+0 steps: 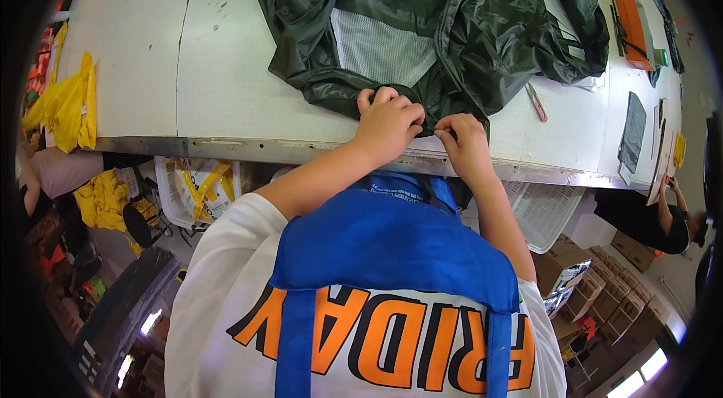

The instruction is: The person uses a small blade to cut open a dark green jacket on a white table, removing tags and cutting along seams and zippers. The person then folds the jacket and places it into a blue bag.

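Note:
A dark green jacket (pixel 489 29) of thin, shiny fabric lies spread and rumpled on the white table, with a pale mesh lining (pixel 384 48) showing through its opening. My left hand (pixel 388 123) has its fingers curled over the jacket's near edge and grips the fabric there. Just to the right, my right hand (pixel 463 138) pinches the same edge between thumb and fingers, close to the table's front rim. A small gap separates the two hands. What lies under the bunched fabric between them is hidden.
Right of the jacket lies a small tool with a reddish handle (pixel 537 104). An orange box (pixel 634 29) stands farther right, near a dark cloth piece (pixel 633 127). Yellow fabric (pixel 71 104) hangs at the table's left. Baskets (pixel 177 195) sit below; people work at both sides.

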A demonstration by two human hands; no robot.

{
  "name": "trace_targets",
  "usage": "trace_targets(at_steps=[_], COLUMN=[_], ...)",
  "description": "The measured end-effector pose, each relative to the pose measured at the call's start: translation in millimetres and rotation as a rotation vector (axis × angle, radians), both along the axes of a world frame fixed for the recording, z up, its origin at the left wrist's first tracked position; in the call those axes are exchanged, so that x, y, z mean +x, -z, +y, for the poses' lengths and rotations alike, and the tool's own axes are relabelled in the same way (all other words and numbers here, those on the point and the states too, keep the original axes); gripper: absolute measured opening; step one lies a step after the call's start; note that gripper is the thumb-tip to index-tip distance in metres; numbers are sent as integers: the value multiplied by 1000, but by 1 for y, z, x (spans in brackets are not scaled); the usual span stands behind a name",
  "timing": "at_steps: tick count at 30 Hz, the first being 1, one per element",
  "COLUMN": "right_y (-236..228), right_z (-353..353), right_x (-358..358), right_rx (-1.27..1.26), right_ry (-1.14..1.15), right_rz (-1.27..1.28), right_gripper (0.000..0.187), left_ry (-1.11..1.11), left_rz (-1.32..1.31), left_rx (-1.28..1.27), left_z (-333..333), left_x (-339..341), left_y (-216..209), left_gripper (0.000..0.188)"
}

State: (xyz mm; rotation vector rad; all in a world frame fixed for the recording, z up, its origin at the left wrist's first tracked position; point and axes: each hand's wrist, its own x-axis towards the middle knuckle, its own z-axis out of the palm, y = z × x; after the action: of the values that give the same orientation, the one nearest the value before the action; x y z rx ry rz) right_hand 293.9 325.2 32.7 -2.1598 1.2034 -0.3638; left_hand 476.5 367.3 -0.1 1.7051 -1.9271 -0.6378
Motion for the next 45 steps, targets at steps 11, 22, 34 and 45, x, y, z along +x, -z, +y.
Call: trace_targets(at_steps=[11, 22, 34, 45], right_y=[-16, -26, -52, -57], right_z=[1, -6, -14, -37], right_x=[10, -6, -5, -19], right_rx=[54, -235, 27, 257], right_ry=[-37, -16, 77, 98], right_rz=[-151, -111, -263, -700], right_gripper=[12, 10, 16, 14], left_ry=[21, -299, -418, 298], left_rz=[238, -82, -414, 223], left_rx=[92, -91, -72, 97], left_z=[2, 6, 2, -56], left_x=[15, 70, 132, 24], left_y=[-13, -50, -83, -93], left_gripper=[11, 10, 18, 34])
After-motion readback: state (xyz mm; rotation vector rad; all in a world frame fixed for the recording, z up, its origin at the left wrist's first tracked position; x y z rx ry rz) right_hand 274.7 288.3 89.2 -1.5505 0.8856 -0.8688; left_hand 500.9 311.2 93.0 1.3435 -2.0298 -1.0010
